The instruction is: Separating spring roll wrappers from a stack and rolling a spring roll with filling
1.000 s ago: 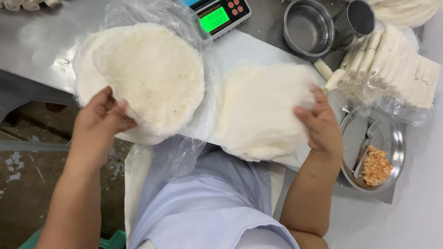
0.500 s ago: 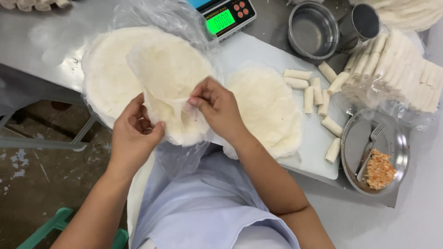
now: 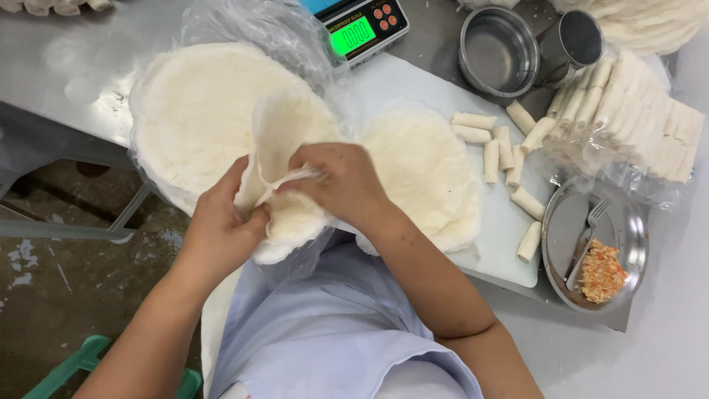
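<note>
Two hands meet at the near edge of the grey metal desk, both pinched on one thin, round, off-white wrapper sheet that is partly peeled up and folded over on itself. Far left, a few pale rolls poke in at the desk's far edge. Next comes the big stack of round white wrapper sheets, lying on crumpled clear plastic film; the lifted sheet rises from this stack's near right side. The left hand grips the sheet's near edge between thumb and fingers, and the right hand, just beside it, is closed on a fold of the same sheet (the two almost touch). Beyond them sits a digital scale with a green lit display. To the right, a smaller pile of separated white sheets rests on a white cutting board, with several loose finished white rolls beside it. Further right stand a round steel bowl and a steel cup, then a large batch of white rolls packed in rows on plastic. Nearest right, a round steel tray holds a fork and a small heap of orange shredded filling.

Judging by the layout, many rolls are already made, some sheets are separated, and the big stack looks thick, so plenty appears left.
</note>
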